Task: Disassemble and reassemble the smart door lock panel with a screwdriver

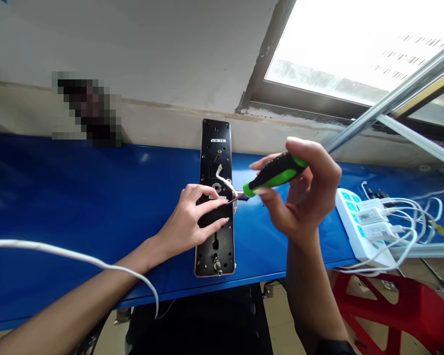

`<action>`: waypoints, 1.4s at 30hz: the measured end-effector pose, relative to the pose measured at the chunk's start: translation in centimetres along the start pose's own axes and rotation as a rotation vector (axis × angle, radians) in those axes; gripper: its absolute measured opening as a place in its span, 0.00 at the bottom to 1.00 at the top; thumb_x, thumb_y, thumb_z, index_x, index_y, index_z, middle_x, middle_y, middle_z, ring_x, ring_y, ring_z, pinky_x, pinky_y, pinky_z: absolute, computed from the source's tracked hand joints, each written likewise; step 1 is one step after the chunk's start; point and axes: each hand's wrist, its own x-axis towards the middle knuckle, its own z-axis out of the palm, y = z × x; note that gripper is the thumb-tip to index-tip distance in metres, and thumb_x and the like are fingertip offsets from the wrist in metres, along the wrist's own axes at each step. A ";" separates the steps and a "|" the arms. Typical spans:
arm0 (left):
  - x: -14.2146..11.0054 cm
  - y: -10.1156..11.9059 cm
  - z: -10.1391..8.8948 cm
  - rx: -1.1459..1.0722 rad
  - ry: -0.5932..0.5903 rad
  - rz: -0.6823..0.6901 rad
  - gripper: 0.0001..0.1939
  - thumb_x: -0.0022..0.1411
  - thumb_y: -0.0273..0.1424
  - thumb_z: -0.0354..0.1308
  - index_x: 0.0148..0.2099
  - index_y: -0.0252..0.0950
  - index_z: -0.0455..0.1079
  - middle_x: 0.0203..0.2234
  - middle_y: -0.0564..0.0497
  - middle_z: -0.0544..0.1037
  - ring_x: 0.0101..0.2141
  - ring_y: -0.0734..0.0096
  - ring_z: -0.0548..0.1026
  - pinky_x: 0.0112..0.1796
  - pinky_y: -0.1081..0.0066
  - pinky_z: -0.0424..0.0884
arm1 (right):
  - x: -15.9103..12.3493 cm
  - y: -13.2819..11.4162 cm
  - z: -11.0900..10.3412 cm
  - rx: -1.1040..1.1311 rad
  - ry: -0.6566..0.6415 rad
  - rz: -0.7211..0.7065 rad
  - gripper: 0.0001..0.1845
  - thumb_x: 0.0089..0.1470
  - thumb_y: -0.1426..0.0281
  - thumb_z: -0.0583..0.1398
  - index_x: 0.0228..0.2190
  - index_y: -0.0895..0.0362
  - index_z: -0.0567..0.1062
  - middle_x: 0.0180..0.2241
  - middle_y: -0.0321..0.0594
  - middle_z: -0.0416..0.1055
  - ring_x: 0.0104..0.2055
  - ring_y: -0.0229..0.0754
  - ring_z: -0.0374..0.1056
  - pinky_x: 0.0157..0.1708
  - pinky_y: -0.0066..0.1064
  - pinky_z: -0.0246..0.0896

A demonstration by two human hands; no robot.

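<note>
Head view: I see the black panel (209,167) on the surface (163,192), probably stiff and heavy (hold its long sides), left hand (190,217) on it, fingers spread, right hand (313,192) holding a screwdriver (274,175).

Daylight floods in from the window (358,54) at upper right, its glass burnt nearly white, and I'm catching pale glare off the blue table (77,197). The wall (133,44) sits dull grey; under the table I get near-black shadow. The black plate (215,135) reads fairly crisp, the red stool (425,305) goes soft, and a pixelated patch (92,111) blots out detail at left.
</note>
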 end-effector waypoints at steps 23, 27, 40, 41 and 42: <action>-0.1 0.1 0.0 -0.036 0.029 -0.035 0.18 0.66 0.33 0.67 0.57 0.41 0.75 0.51 0.46 0.74 0.55 0.57 0.69 0.56 0.53 0.72 | 1.4 -0.2 -1.4 0.016 0.135 0.013 0.20 0.51 0.58 0.73 0.46 0.46 0.85 0.32 0.37 0.75 0.33 0.44 0.71 0.29 0.42 0.74; -0.1 0.1 0.0 -0.040 0.021 -0.039 0.18 0.66 0.33 0.67 0.57 0.41 0.75 0.51 0.46 0.75 0.55 0.56 0.69 0.57 0.52 0.71 | 1.5 -0.7 -0.8 0.057 0.074 0.108 0.17 0.66 0.61 0.59 0.53 0.44 0.80 0.45 0.40 0.79 0.43 0.49 0.77 0.43 0.49 0.78; -0.2 0.1 -0.4 -0.043 0.002 -0.048 0.18 0.67 0.33 0.66 0.59 0.42 0.74 0.52 0.46 0.75 0.56 0.56 0.69 0.58 0.52 0.71 | 1.7 -1.1 -0.4 0.053 0.044 0.139 0.17 0.67 0.60 0.59 0.53 0.43 0.79 0.46 0.38 0.78 0.46 0.48 0.77 0.40 0.45 0.80; -0.2 0.1 -0.4 -0.042 0.000 -0.048 0.18 0.67 0.33 0.66 0.59 0.41 0.74 0.52 0.46 0.75 0.56 0.56 0.69 0.58 0.52 0.71 | 1.7 -1.3 -0.3 0.103 -0.003 0.173 0.18 0.68 0.62 0.56 0.56 0.42 0.77 0.52 0.38 0.77 0.49 0.49 0.77 0.42 0.48 0.81; -0.2 0.1 -0.5 -0.041 -0.002 -0.048 0.18 0.68 0.33 0.65 0.59 0.41 0.74 0.52 0.46 0.75 0.56 0.56 0.69 0.58 0.52 0.71 | 1.7 -1.4 -0.3 0.141 -0.047 0.199 0.20 0.68 0.64 0.55 0.58 0.41 0.75 0.55 0.36 0.77 0.52 0.50 0.77 0.45 0.50 0.81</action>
